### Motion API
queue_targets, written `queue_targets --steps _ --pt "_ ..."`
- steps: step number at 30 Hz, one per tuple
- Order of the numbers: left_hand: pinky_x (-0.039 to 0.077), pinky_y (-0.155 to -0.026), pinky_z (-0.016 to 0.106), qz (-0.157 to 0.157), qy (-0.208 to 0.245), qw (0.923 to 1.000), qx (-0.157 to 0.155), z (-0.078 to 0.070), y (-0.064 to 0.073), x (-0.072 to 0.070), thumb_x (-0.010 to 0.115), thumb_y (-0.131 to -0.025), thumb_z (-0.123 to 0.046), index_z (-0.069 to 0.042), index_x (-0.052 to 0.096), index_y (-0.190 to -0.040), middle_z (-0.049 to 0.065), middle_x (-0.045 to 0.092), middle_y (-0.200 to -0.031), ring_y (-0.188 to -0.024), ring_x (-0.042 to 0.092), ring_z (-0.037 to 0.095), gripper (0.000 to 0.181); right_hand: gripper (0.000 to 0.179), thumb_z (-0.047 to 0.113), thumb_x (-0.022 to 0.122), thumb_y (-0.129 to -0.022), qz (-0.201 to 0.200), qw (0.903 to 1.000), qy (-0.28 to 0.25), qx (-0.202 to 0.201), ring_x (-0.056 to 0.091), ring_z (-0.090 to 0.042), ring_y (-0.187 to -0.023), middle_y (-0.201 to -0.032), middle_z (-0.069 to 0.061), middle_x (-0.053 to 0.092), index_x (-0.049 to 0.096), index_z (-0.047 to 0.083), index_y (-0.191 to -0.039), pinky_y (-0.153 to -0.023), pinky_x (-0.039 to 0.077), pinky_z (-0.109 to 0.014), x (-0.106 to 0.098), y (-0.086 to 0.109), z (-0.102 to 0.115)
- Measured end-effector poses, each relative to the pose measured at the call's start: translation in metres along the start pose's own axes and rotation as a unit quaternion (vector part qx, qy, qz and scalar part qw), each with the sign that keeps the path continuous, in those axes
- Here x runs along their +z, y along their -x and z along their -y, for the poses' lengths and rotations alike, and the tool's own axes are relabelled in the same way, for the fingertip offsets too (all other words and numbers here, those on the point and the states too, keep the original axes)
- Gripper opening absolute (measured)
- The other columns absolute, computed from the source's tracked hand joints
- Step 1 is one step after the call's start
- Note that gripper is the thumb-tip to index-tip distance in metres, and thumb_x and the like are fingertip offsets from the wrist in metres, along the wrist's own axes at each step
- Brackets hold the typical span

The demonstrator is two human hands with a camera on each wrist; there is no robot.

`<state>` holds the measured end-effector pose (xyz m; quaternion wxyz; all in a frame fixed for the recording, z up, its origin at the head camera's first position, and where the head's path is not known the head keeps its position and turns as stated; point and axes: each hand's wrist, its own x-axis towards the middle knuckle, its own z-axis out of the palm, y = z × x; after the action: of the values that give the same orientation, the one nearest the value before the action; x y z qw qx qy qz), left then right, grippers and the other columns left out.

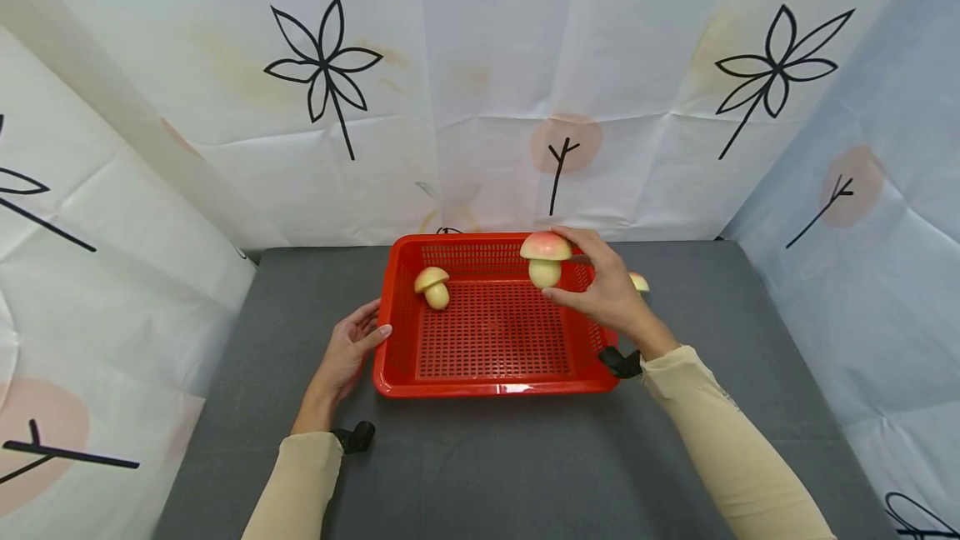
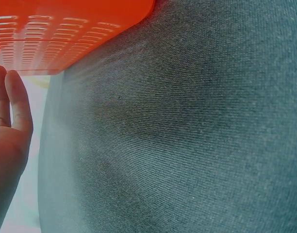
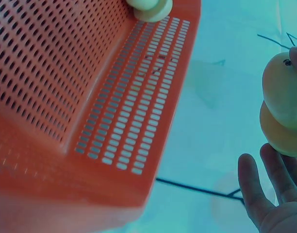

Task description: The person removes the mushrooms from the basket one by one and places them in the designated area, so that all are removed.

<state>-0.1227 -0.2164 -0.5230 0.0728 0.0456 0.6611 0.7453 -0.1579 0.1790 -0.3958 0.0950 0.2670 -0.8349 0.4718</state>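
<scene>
Left hand [image 1: 351,350] at the red basket [image 1: 450,390], right hand [image 1: 609,290] holding a pink-capped mushroom [image 1: 546,259]

At the left, white cloth [image 1: 202,90] printed with black leaf outlines rises beside the grey table [image 1: 480,465] and carries on along its far edge. A beige left sleeve [image 1: 296,482] comes in over the table's near edge, with a black wrist mount [image 1: 358,437] at its cuff. The left hand touches the left edge of the basket: its thumb tip rests on the rim, and its fingers, nearly straight, lie against the outer wall.

The basket sits near the table's far edge, slotted in floor and walls. Inside, towards its back-left corner, a yellow-capped mushroom [image 1: 432,287] leans, cap to the back-left and stem towards the front.

Farther right, the pink-capped mushroom hangs upright in the right hand, raised over the basket near its back-right corner. The thumb is at the bottom of the pale stem and the fingers are on the cap, gripping it between them. A dark mark shows on the stem's end in the right wrist view.

Beyond that hand, right of the basket, a yellowish rounded object [image 1: 639,282] is partly hidden. The right sleeve [image 1: 735,448] reaches back to the table's near edge.
</scene>
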Motion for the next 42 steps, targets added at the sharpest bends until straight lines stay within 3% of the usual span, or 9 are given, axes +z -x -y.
queue_targets --steps 6,10,12,16,20,26,32,35,42 --pt "0.053 -0.096 0.029 -0.001 0.004 1.0000 0.007 0.002 -0.001 0.000 0.063 -0.098 0.000 0.009 0.036 -0.150 0.031 0.044 -0.140 -0.119 0.053 0.031 0.060 0.085 -0.001 0.090 -0.073 -0.008 0.9998 0.007 0.014 0.052 -0.026 -0.123 -0.136 -0.012 0.053 0.049 0.004 -0.147 -0.098 0.051 -0.041 -0.014 0.009 -0.018" --pt "0.053 -0.095 0.028 -0.001 0.004 1.0000 0.006 0.002 -0.001 0.000 0.063 -0.098 0.000 0.009 0.035 -0.150 0.030 0.045 -0.140 -0.119 0.054 0.030 0.059 0.085 -0.005 0.089 -0.072 -0.022 0.9993 0.020 0.022 0.051 -0.028 -0.123 -0.136 -0.015 0.053 0.048 0.002 -0.147 -0.097 0.050 -0.051 -0.023 0.015 -0.021" --pt "0.053 -0.095 0.028 -0.003 0.006 1.0000 0.003 0.001 -0.001 0.000 0.063 -0.098 0.001 0.009 0.036 -0.150 0.028 0.046 -0.140 -0.119 0.054 0.029 0.059 0.083 -0.009 0.087 -0.072 -0.030 0.9989 0.029 0.022 0.051 -0.029 -0.122 -0.135 -0.019 0.053 0.048 -0.002 -0.146 -0.097 0.051 -0.048 -0.028 0.017 -0.015" --pt "0.053 -0.095 0.027 -0.006 0.007 1.0000 0.002 0.001 0.000 0.000 0.062 -0.098 0.002 0.009 0.036 -0.150 0.027 0.046 -0.139 -0.118 0.054 0.028 0.059 0.079 -0.015 0.083 -0.072 -0.042 0.9985 0.029 0.021 0.051 -0.024 -0.120 -0.132 -0.026 0.052 0.048 -0.010 -0.143 -0.097 0.050 -0.029 -0.040 0.020 -0.002" --pt "0.053 -0.094 0.027 -0.008 0.006 1.0000 0.000 0.003 -0.001 -0.001 0.062 -0.098 0.002 0.008 0.036 -0.150 0.025 0.047 -0.139 -0.118 0.054 0.027 0.059 0.081 -0.014 0.083 -0.073 -0.047 0.9979 0.026 0.036 0.049 -0.011 -0.120 -0.134 -0.023 0.052 0.047 -0.007 -0.145 -0.096 0.044 -0.016 -0.049 0.025 -0.011" --pt "0.053 -0.094 0.027 -0.011 0.004 0.9999 -0.009 0.004 -0.001 -0.001 0.063 -0.098 0.001 0.007 0.036 -0.151 0.022 0.048 -0.139 -0.117 0.054 0.024 0.060 0.087 -0.015 0.083 -0.072 -0.059 0.9957 0.047 0.053 0.045 -0.005 -0.121 -0.137 -0.022 0.050 0.044 -0.004 -0.149 -0.095 0.043 -0.012 -0.059 0.034 -0.038" --pt "0.053 -0.095 0.029 -0.010 0.006 0.9999 -0.010 0.002 0.000 -0.001 0.064 -0.098 -0.001 0.006 0.037 -0.151 0.019 0.051 -0.137 -0.116 0.055 0.023 0.060 0.082 -0.015 0.080 -0.076 -0.060 0.9946 0.048 0.069 0.045 -0.001 -0.118 -0.138 -0.028 0.047 0.042 -0.008 -0.148 -0.094 0.042 -0.010 -0.069 0.038 -0.022" --pt "0.053 -0.095 0.028 -0.010 0.005 0.9999 -0.009 0.002 0.000 -0.001 0.064 -0.098 0.000 0.006 0.037 -0.151 0.016 0.052 -0.135 -0.116 0.055 0.022 0.060 0.081 -0.015 0.079 -0.077 -0.061 0.9943 0.043 0.076 0.044 0.001 -0.117 -0.138 -0.029 0.046 0.041 -0.008 -0.148 -0.093 0.042 -0.009 -0.073 0.041 -0.024" --pt "0.052 -0.093 0.025 -0.010 0.007 0.9999 -0.004 0.003 -0.002 -0.001 0.061 -0.098 0.003 0.009 0.036 -0.150 0.018 0.051 -0.135 -0.115 0.055 0.022 0.058 0.085 -0.016 0.079 -0.077 -0.071 0.9910 0.048 0.103 0.041 0.007 -0.116 -0.139 -0.027 0.044 0.038 -0.007 -0.151 -0.091 0.041 -0.006 -0.084 0.055 -0.070"
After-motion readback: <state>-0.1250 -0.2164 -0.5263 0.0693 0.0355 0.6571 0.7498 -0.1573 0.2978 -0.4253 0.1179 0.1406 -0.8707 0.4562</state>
